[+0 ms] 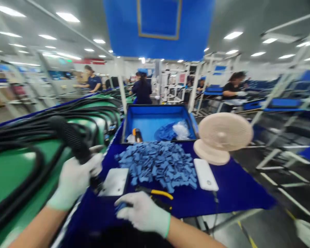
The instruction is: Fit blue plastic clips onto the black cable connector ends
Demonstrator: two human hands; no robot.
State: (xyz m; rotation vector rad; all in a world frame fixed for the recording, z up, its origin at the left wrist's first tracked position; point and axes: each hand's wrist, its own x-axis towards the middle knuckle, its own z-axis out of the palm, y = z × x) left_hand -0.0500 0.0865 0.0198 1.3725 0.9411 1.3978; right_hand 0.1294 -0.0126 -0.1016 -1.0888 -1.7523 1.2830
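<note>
Fingertips of your gloved right hand (142, 213) pinch a small blue piece (120, 206) beside yellow-handled pliers (161, 197), while your gloved left hand (73, 181) closes around a ribbed black cable end (72, 141). Farther on, more blue pieces (156, 165) lie heaped on navy cloth (237, 193) before a blue bin (155, 115).

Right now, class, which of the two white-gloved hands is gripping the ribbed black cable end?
The left hand grips the ribbed black cable end; the right hand is lower, next to the yellow-handled pliers, not on the cable.
</note>
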